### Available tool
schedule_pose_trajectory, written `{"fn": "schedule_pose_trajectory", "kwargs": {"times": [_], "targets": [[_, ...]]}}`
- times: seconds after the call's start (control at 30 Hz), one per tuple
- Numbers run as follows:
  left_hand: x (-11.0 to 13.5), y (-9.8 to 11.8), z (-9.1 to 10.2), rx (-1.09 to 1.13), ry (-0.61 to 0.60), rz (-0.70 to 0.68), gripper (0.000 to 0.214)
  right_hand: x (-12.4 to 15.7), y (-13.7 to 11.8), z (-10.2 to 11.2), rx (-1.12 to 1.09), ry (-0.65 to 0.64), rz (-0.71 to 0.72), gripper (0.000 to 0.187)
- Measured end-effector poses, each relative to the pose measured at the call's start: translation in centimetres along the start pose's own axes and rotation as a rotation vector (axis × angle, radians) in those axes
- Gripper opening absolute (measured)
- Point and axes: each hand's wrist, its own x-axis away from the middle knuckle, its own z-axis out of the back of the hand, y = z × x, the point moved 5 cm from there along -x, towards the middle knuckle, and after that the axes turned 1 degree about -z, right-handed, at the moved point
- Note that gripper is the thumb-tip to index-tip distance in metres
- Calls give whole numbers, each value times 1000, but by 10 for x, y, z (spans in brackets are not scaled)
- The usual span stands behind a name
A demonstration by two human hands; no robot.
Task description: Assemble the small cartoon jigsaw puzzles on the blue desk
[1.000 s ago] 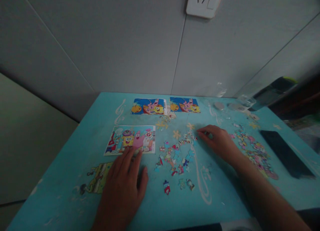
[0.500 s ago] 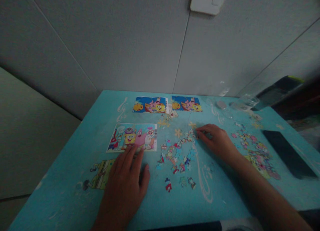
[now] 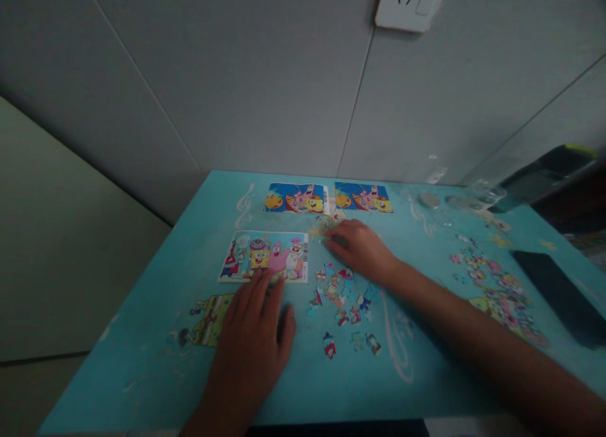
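Observation:
My left hand [image 3: 253, 336] lies flat with its fingers stretched out, the fingertips on the lower edge of a cartoon picture card [image 3: 241, 258]. To the right of that card, my right hand [image 3: 362, 249] hovers low over the table with thumb and forefinger pinched together. A small pale puzzle piece [image 3: 321, 240] shows at those fingertips, mostly hidden and blurred. Loose jigsaw pieces [image 3: 334, 287] are scattered below my right hand. Several stray pieces, one of them a red and blue piece [image 3: 329, 345], lie closer to me.
Two blue picture cards [image 3: 296, 198] lie near the wall, with small pieces beneath them. At right are another heap of puzzle pieces [image 3: 504, 285], a dark phone-like slab [image 3: 558, 295], a round lid [image 3: 430, 200] and clear plastic containers [image 3: 483, 194]. A socket [image 3: 409, 4] is on the wall.
My right hand has moved left, from the upper edge of the loose pieces to beside the cartoon card. My left hand stays on the card. The view has shifted slightly.

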Motion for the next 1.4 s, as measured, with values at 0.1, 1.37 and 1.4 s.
{"fn": "schedule_pose_trajectory", "kwargs": {"times": [0.1, 1.37, 1.4], "targets": [[0, 0, 0, -5, -5, -2, 48, -19, -4, -10, 31, -18, -16, 12], [-1, 0, 0, 6, -6, -14, 46, 67, 33, 41, -95, 50, -4, 20], [-1, 0, 0, 3, -11, -16, 47, 74, 37, 43, -117, 43, -16, 19]]}}
